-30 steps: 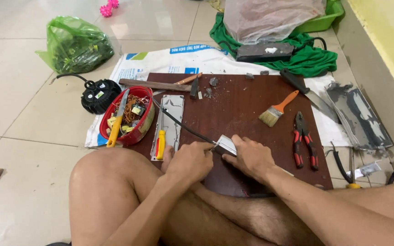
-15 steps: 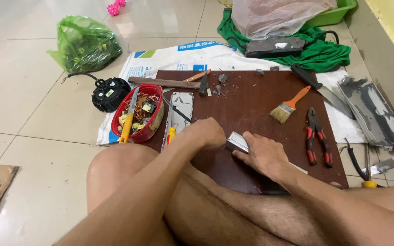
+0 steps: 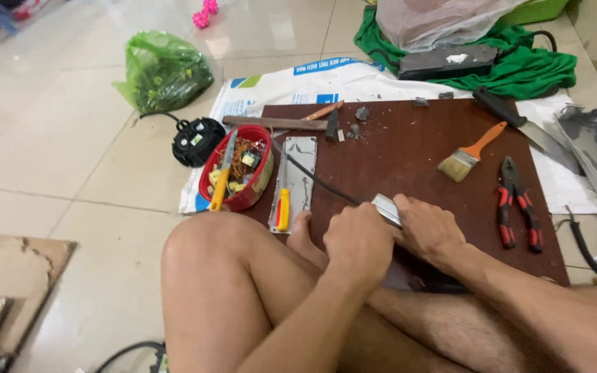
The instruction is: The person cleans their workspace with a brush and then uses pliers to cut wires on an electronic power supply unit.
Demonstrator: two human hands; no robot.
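Observation:
I sit on the floor with my knees raised over a dark brown board [image 3: 416, 138]. My left hand [image 3: 357, 242] and my right hand [image 3: 426, 228] are both closed around a small grey metal box [image 3: 386, 207] held just above the board's near edge. A black cable [image 3: 316, 179] runs from the box toward the upper left. Most of the box is hidden by my fingers.
On the board lie a paintbrush [image 3: 468, 155], red-handled pliers [image 3: 516, 204], a hammer [image 3: 285, 124] and a grey metal plate [image 3: 295, 179] with a yellow tool on it. A red bowl [image 3: 236, 173] of parts, a black round device [image 3: 197, 140], a green bag [image 3: 164, 69] and a knife [image 3: 519, 128] lie around.
My left hand went out over the board and came back to the box. The view has shifted and my knees rise higher in it.

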